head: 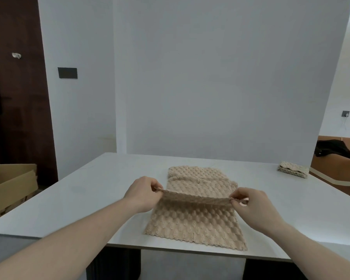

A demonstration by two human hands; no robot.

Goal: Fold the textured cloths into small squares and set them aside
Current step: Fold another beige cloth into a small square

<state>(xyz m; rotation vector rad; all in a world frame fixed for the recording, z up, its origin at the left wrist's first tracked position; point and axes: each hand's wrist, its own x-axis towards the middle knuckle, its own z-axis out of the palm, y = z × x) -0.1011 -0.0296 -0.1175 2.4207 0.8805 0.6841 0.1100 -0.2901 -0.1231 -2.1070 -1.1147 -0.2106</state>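
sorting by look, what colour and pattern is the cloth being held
Beige textured cloth, raised bubble pattern; head view.

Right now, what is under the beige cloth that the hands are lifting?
Under the beige cloth lies the white table. Both hands, left hand and right hand, pinch its raised fold. Whether anything else lies beneath cannot be seen; the cloth covers it.

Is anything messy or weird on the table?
Nothing odd. The left hand and right hand pinch a raised fold of the beige cloth. Folded cloths sit stacked at the table's far right corner.
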